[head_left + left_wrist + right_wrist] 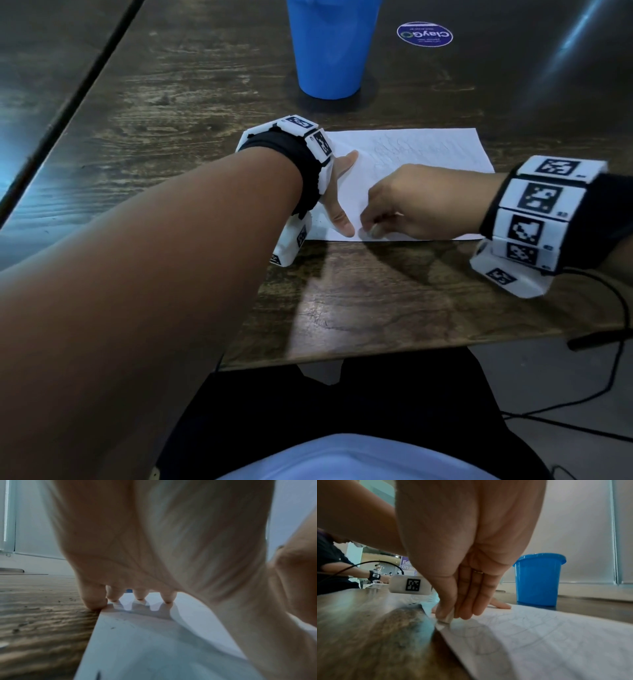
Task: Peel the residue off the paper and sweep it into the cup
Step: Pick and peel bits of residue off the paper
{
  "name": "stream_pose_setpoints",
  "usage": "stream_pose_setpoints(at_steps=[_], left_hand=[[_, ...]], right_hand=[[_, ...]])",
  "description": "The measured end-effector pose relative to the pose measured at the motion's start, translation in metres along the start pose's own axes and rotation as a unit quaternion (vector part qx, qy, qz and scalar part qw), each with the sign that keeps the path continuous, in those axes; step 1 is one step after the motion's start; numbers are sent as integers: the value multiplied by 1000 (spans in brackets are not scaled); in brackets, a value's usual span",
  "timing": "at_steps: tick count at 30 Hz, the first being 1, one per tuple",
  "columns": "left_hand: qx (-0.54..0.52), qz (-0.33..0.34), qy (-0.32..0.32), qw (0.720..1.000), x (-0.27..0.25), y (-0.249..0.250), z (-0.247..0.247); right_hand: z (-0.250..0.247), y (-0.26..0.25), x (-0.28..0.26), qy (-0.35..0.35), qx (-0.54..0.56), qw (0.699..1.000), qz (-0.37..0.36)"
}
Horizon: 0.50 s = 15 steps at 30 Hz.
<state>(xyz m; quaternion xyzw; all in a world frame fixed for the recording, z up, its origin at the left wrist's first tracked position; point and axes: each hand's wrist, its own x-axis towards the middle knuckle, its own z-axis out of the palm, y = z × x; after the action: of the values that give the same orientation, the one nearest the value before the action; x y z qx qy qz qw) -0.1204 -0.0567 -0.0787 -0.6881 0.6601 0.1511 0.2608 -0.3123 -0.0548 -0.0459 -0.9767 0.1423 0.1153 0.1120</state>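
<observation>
One blue plastic cup [330,48] stands upright on the table [359,308], well behind the paper [428,150]. It is round and narrower at the base, with a rolled rim. What is inside it cannot be seen from any view.

There is one sheet of white paper, flat and rectangular, with faint pencil lines across it. A few dark crumbs of residue [112,627] lie on the paper near its left edge; they are too small to count well.

The table is dark wood with a rough visible grain. One round blue sticker [424,33] is stuck on it, to the right of the cup.

The left hand [337,192] lies on the left part of the paper with fingers straight and spread, the fingertips [139,596] pressing the sheet down.

The right hand [414,202] is at the near edge of the paper, just beside the left thumb. Its thumb and fingers are curled together around a small pale eraser [444,620], whose tip touches the paper at the corner.

Each wrist carries a band [534,205] of white blocks with black square markers. A thin black cable [616,342] hangs from the right one.
</observation>
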Motion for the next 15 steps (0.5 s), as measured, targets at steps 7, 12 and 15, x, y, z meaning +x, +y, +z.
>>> stream_pose_setpoints(at_steps=[7,12,15], left_hand=[[-22,1,-24,999,-1,2,-8],[23,-2,20,1000,4,1,0],[-19,3,-9,1000,1,1,-4]], right_hand=[[-7,11,4,6,-102,993,57],[2,-6,2,1,-26,1000,8],[-4,4,4,0,-46,998,47]])
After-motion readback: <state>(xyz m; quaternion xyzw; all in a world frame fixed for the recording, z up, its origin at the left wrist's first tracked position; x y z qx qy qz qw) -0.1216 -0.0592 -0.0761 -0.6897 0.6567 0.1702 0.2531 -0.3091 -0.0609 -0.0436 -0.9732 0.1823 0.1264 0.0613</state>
